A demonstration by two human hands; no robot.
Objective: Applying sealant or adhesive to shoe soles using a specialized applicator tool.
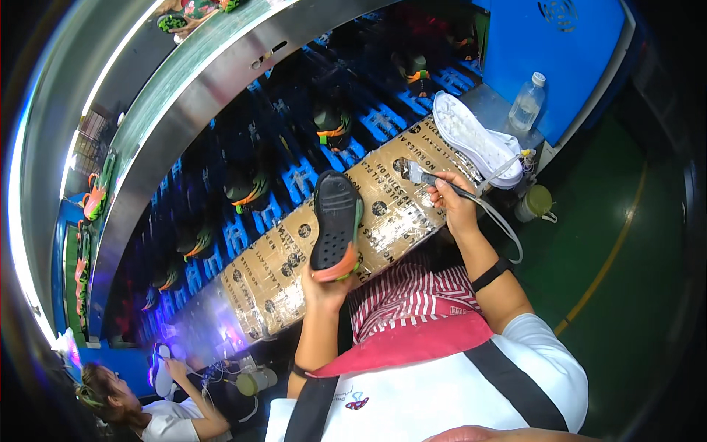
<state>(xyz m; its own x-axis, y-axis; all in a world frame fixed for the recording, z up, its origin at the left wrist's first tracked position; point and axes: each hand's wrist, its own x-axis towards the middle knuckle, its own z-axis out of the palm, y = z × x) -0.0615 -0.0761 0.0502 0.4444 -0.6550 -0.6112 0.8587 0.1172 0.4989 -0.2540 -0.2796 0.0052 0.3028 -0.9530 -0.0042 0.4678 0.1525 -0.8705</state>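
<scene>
My left hand (322,291) grips a shoe sole (337,221) by its orange heel end. The sole has a black, holed inner face and green along its side, and is held with its toe pointing away. In my right hand (456,202) is a brush (423,175) with a dark handle, its bristles over the brown-taped bench (294,276). A pale tube (508,228) trails from the brush's handle end. Sole and brush are apart. Just beyond my right hand, white soles (479,140) lie together at the bench's right end.
Behind the bench runs a dark conveyor with blue holders (298,183) carrying several dark shoes (333,129). A clear bottle (526,103) stands by a blue cabinet (556,44). An olive container (535,202) is at the right. At lower left, a co-worker (158,412) handles a white sole.
</scene>
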